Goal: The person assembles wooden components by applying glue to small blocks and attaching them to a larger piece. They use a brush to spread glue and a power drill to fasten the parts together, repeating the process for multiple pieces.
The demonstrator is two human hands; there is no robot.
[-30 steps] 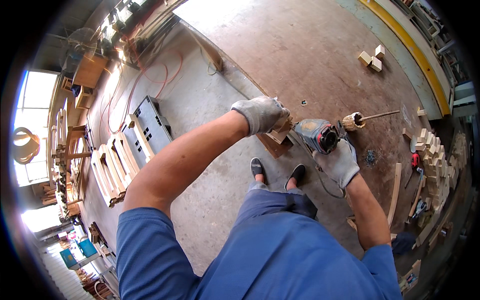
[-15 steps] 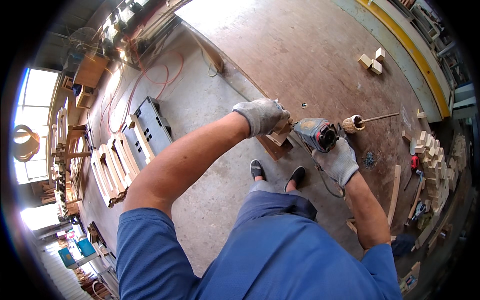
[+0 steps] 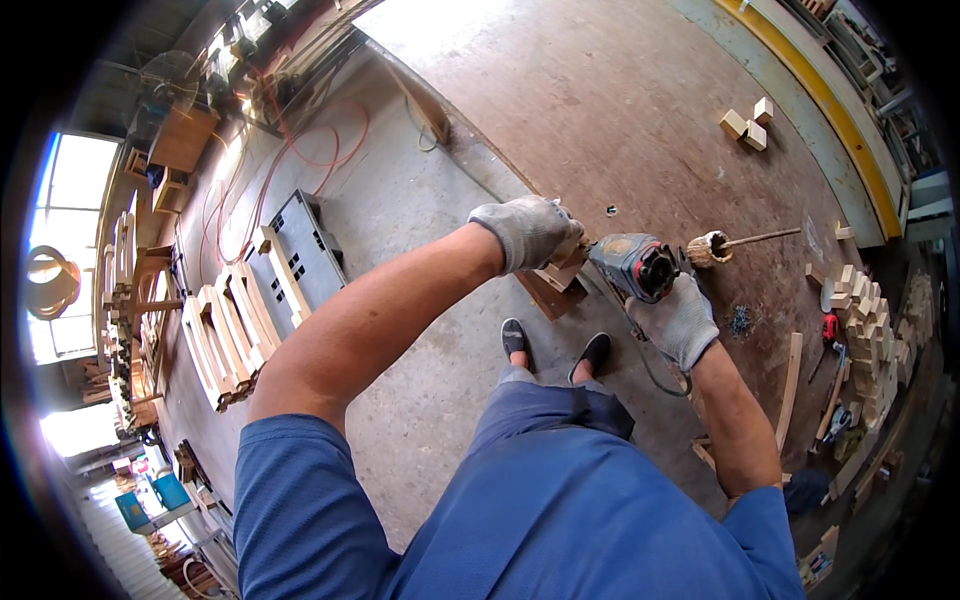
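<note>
My right hand (image 3: 680, 322), in a grey work glove, is wrapped round the handle of a corded power drill (image 3: 634, 264). The drill's front end points left toward a pale wood block (image 3: 562, 274) at the table's edge. My left hand (image 3: 528, 232), also gloved, has its fingers closed on this block, partly covering it. Where the drill's tip meets the wood is hidden by the left hand and the tool body. The drill's cable (image 3: 655, 375) loops down below my right wrist.
The brown worktable (image 3: 620, 120) carries a stick in a round pot (image 3: 708, 249), three small wood blocks (image 3: 757, 136), a pile of dark screws (image 3: 740, 320) and stacked blocks (image 3: 868, 325). Slatted wood frames (image 3: 230, 330) and a grey plastic pallet (image 3: 300, 250) stand on the floor at left.
</note>
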